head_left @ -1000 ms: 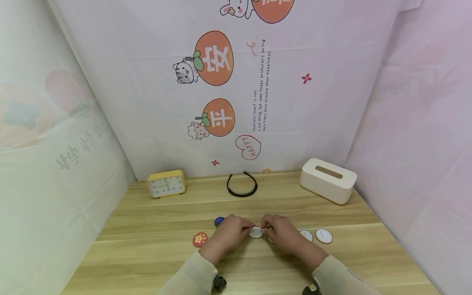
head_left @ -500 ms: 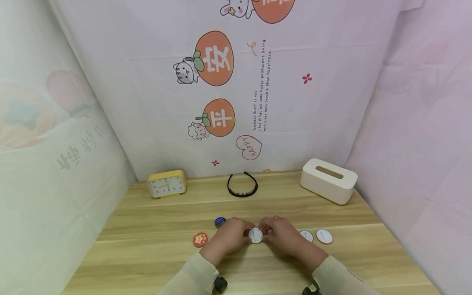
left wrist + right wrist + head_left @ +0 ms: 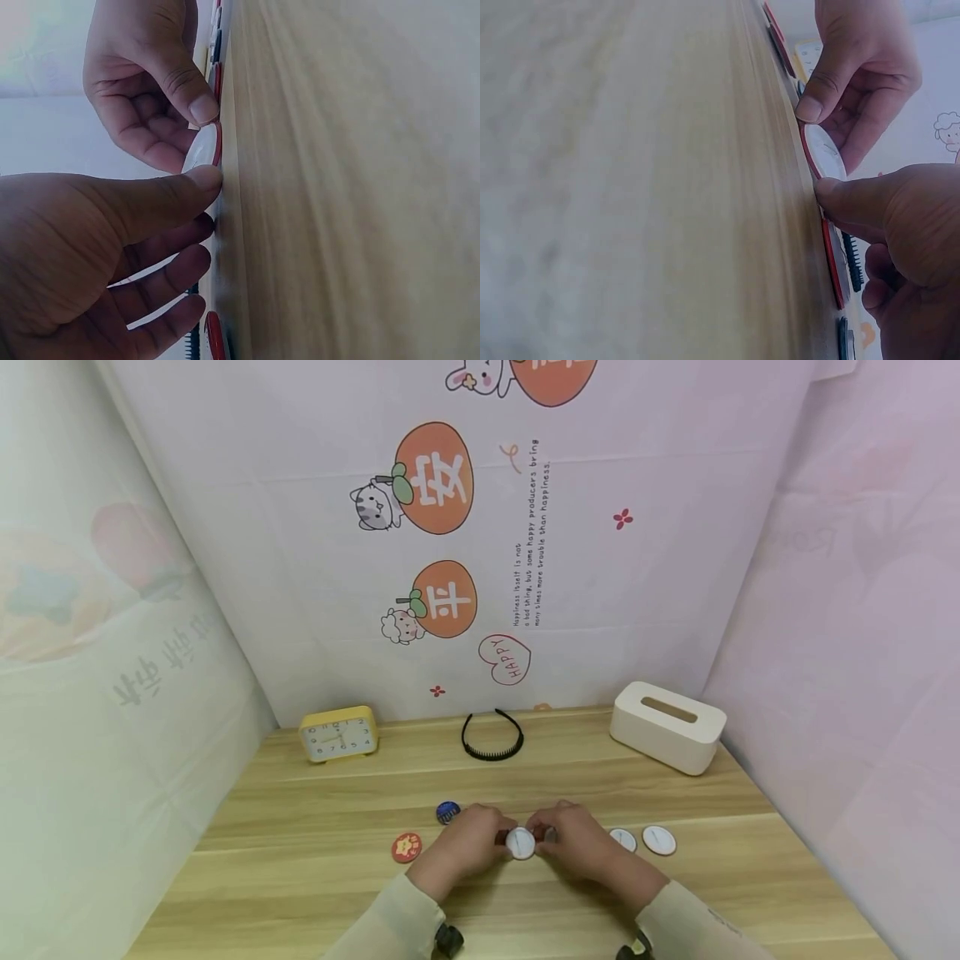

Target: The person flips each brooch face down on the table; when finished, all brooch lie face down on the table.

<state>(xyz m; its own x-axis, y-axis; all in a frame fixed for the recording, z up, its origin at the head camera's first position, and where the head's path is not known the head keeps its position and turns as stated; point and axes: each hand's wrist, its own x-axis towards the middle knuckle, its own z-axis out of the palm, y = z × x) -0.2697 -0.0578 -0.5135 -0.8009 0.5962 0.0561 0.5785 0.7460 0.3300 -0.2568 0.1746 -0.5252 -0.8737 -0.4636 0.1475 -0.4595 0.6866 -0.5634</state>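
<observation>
Near the middle of the wood-grain table (image 3: 300, 877), a round pin badge (image 3: 520, 843) is held white back up, pin line visible, red rim seen in both wrist views. Its left edge is pinched by the left hand (image 3: 468, 839), thumb on the white side; its right edge is pinched the same way by the right hand (image 3: 576, 842). So both grips are closed on one badge; whether it touches the table can't be told. Another badge (image 3: 551, 835), just right of it, is mostly covered by the right hand. To the left, a red badge with a yellow figure (image 3: 407, 847) is laid face up; slightly farther, a blue badge (image 3: 447, 812) is placed just beside the left hand. To the right, a white-backed badge (image 3: 623, 841) is partly hidden by the right arm, with an outer white-backed badge (image 3: 659, 840) set just beside it. Along the far edge: yellow alarm clock (image 3: 339, 737) parked left, black toothed headband (image 3: 492, 756) mid, white tissue box (image 3: 652, 739) right. Behind, a printed cloth (image 3: 600, 593) is hung.
</observation>
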